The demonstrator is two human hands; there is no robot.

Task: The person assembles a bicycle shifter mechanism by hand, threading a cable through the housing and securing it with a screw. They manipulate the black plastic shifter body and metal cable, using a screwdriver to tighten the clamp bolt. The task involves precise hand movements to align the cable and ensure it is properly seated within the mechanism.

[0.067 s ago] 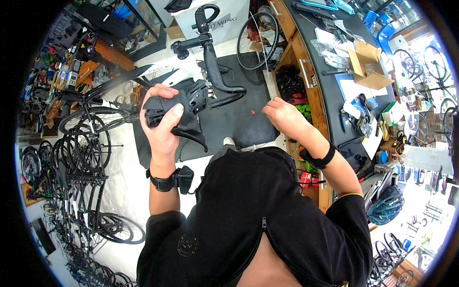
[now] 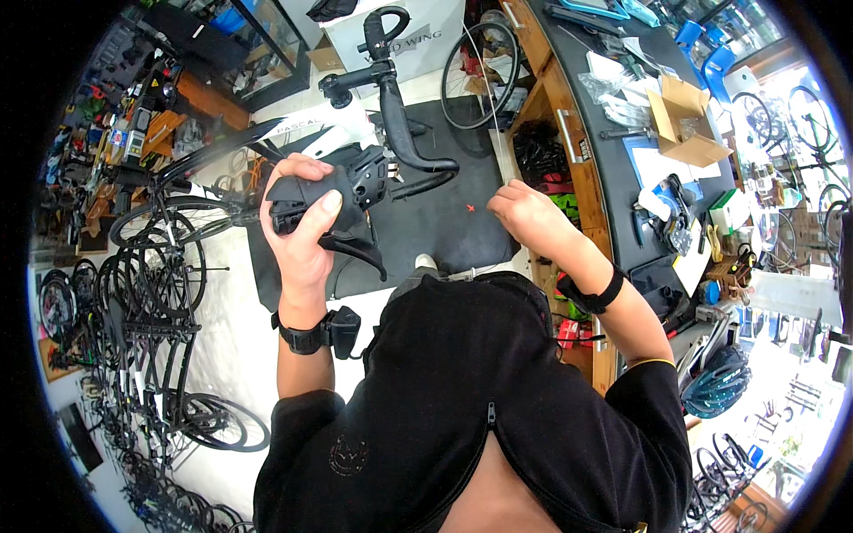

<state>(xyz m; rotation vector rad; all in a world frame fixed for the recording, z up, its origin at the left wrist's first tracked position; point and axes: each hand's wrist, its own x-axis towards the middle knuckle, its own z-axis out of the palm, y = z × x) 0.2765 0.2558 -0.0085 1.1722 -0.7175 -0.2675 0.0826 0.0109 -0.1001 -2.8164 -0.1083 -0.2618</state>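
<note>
- One dark-topped bench, upper right.
- One white-fronted bicycle, upper left of centre.
- One black lever unit, left of centre, gripped between fingers and thumb of the left hand.
- One right hand, right of centre, fingers curled together; cannot tell whether it pinches anything.
- Both hands and lever unit match the earlier frame.

One head-worn fisheye camera looks down from close above the left hand and right hand.
</note>
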